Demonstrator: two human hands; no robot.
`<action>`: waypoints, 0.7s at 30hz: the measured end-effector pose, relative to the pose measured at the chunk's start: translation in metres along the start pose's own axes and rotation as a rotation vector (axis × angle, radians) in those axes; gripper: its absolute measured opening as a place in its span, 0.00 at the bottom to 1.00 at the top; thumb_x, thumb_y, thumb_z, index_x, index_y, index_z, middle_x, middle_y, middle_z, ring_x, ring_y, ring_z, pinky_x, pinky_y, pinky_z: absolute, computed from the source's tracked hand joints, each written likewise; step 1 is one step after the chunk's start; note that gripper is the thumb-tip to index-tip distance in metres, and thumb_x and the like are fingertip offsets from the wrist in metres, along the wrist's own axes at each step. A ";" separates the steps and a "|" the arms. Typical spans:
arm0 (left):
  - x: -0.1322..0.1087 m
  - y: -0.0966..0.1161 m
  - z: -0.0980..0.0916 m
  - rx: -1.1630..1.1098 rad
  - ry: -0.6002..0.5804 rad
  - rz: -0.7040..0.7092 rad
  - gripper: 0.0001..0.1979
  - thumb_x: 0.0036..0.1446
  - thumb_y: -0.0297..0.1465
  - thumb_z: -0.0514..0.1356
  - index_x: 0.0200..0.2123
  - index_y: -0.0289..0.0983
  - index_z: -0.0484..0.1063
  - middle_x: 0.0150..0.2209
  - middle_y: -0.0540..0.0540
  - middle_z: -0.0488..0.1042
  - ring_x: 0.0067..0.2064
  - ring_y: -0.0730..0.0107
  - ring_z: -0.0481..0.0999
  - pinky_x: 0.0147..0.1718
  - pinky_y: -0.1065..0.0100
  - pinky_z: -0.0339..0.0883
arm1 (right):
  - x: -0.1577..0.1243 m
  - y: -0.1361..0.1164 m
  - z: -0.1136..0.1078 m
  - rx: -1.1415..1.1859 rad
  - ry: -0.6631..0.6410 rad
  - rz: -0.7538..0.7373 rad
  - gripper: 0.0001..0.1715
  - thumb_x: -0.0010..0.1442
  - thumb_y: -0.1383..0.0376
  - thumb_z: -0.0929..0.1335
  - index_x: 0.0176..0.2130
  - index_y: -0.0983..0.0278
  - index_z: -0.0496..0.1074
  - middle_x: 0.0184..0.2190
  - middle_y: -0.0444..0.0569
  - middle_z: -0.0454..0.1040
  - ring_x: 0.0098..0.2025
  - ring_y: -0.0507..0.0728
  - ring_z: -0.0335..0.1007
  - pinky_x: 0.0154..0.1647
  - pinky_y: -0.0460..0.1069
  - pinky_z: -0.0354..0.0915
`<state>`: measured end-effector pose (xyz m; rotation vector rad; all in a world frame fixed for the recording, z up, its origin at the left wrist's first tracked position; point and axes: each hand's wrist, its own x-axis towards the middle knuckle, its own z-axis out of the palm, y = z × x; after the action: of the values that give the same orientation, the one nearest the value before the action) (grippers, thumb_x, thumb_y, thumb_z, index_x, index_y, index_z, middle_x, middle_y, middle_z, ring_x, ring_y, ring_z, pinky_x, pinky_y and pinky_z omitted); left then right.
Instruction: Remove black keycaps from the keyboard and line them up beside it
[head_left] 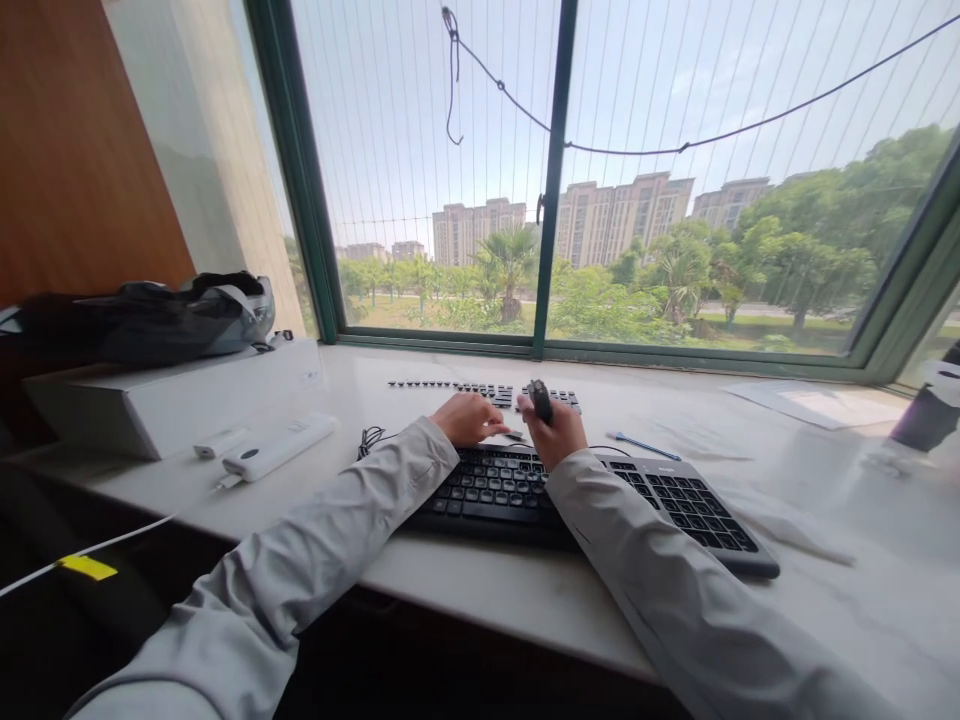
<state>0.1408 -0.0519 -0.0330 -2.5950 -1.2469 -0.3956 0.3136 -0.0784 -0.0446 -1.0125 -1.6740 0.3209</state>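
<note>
A black keyboard (502,482) lies in front of me on the white counter, many of its keycaps off and the key sockets showing. My right hand (559,437) is closed around a dark, thick-handled tool (539,400) above the keyboard's back edge; its exact kind is unclear. To its left, my left hand (469,418) hovers by the same edge, fingers drawn together. Whatever is in them, if anything, is too small to make out. Between the hands shows a small metallic tip (515,435). Behind them, loose black keycaps (427,384) stand in rows.
At the left are a white box (180,400) with a dark bag (187,315) on it, a white power strip (281,447) and a white adapter (220,442). A blue pen-like stick (643,445) and papers (817,402) lie right. The window (536,345) borders the back.
</note>
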 end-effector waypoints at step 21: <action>0.002 -0.003 -0.001 -0.510 -0.089 0.279 0.09 0.55 0.34 0.58 0.34 0.39 0.78 0.31 0.49 0.78 0.31 0.77 0.73 0.32 0.76 0.59 | -0.001 -0.006 0.016 1.040 -0.101 0.607 0.29 0.46 0.45 0.70 0.18 0.62 0.55 0.11 0.37 0.52 0.15 0.47 0.51 0.17 0.45 0.54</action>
<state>0.1395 -0.0488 -0.0314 -3.1902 -0.8699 -0.6137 0.2966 -0.0779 -0.0474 -0.6508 -0.9767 1.4764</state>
